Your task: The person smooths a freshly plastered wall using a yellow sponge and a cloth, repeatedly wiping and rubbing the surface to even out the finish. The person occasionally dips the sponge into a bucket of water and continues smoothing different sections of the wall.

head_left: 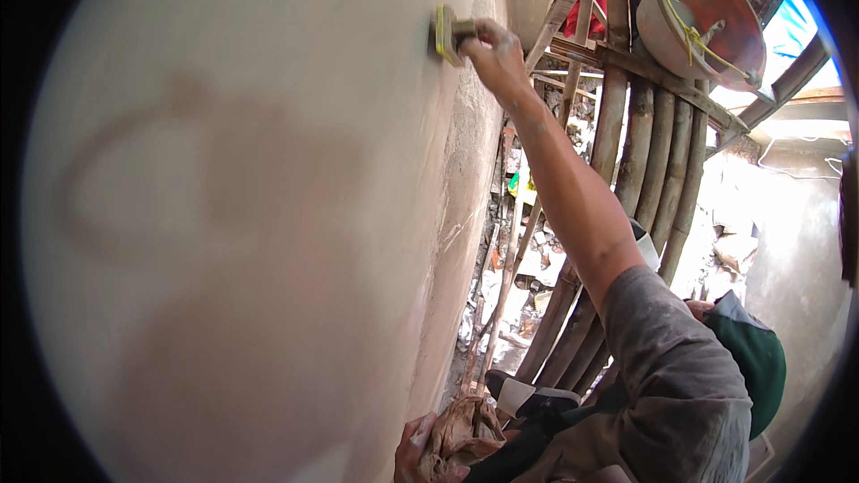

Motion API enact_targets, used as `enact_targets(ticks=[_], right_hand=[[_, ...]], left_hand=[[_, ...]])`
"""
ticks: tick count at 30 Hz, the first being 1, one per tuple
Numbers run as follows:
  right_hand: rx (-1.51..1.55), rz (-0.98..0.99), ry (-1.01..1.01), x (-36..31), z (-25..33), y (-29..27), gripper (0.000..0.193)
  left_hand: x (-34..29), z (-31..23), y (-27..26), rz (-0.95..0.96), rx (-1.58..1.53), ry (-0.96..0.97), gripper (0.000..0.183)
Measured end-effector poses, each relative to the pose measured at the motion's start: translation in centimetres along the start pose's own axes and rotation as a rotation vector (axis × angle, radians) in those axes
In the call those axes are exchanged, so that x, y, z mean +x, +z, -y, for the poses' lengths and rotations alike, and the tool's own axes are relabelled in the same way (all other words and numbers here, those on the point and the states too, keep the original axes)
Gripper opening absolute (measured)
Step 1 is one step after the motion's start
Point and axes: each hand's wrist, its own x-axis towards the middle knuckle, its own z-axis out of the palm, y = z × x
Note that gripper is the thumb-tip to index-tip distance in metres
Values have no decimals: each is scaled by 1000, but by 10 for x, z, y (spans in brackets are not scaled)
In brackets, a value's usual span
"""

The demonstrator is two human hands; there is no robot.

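High on the smooth beige plastered wall (295, 54), my right hand (497, 54) grips the handle of a small hand float (444, 33) with a yellow-edged pad. The pad is against the wall, close to its right-hand corner, and my arm is stretched out. At the lower edge, my left hand (416, 449) is closed on a crumpled brown sheet (463, 438), paper or cloth; I cannot tell which. Part of that hand lies outside the picture.
Bamboo poles (658, 148) form a scaffold on the right. A bucket (662, 13) with a yellow cord rests at the upper right. Rubble (537, 282) lies below. A green cap (756, 367) shows behind my right shoulder, and a dark-and-white shoe (532, 398) below. Shadows cross the wall.
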Motion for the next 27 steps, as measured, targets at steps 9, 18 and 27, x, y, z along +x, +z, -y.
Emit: enact_targets(ticks=[9,18,27], right_hand=[[71,168,13,-57,-27,3,28],[217,204,149,10,43,-2,28],[-285,10,-773,-60,124,22,22]], left_hand=[[-13,6,-1,-15,4,-37,86],[-14,14,8,29,-8,-1,86],[-25,16,2,18,18,23,86]])
